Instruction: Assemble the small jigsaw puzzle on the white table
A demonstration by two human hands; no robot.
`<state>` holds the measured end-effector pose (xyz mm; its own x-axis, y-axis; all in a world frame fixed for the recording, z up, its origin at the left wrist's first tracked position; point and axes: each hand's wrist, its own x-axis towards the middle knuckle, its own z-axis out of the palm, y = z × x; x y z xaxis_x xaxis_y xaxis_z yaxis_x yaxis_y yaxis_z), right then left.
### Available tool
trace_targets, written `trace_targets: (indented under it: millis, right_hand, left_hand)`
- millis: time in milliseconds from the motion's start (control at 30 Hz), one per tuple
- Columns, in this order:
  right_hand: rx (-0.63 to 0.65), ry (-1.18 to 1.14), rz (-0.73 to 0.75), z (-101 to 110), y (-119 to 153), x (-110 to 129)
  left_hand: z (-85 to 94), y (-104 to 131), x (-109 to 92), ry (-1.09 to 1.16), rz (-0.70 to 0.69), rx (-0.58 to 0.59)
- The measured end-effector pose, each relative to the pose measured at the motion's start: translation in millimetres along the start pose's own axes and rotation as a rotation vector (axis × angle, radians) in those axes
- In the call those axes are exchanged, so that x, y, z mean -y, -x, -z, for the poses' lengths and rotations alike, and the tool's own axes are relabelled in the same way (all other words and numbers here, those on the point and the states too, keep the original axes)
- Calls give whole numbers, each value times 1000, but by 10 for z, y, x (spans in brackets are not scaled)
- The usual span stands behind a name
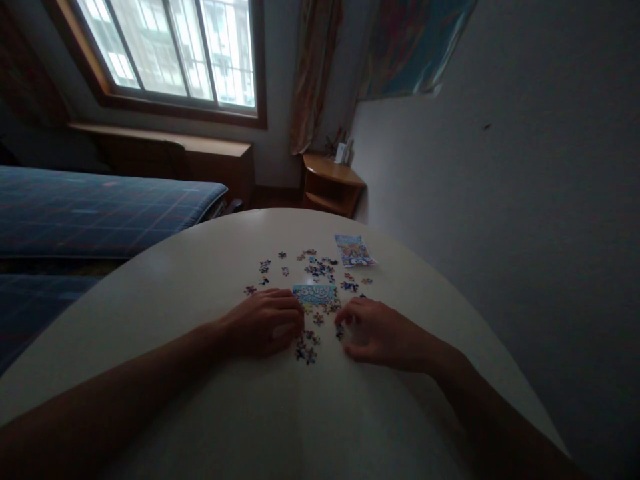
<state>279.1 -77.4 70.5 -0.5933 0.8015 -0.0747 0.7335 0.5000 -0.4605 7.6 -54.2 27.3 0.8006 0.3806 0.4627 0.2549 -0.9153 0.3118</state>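
Note:
A partly assembled jigsaw puzzle [316,295] with a light blue lettered top strip lies on the table between my hands. My left hand [270,323] rests at its left edge, fingers curled down together; whatever may be under the fingertips is hidden. On the right side, my right hand [383,332] has thumb and fingers apart around a dark puzzle piece [340,331], which lies by the fingertips. Loose puzzle pieces [306,353] sit below the assembled strip, near my left thumb. More scattered pieces [320,268] lie beyond it.
A creased, colourful picture sheet [354,251] lies behind the pieces at the right. The round white table [215,407] curves toward a plaid-covered bed [110,207] on the left. A wooden corner shelf [333,170] stands past the far edge, beside the wall.

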Motion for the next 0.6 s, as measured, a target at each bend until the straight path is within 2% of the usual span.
trace_targets:
  millis: [233, 333, 400, 533, 600]
  right_hand:
    - [67, -61, -95, 36, 46, -85]
    - [31, -38, -124, 56, 23, -124]
    - [-89, 8, -160, 67, -16, -213]
    - [-425, 69, -255, 67, -92, -529]
    - [-521, 82, -315, 60, -109, -684]
  left_hand:
    - [-23, 15, 34, -22, 11, -15]
    - [-42, 24, 59, -57, 43, -40]
    - [-49, 29, 70, -71, 61, -53]
    - [-51, 32, 83, -70, 74, -47]
    - [-53, 32, 89, -59, 60, -37]
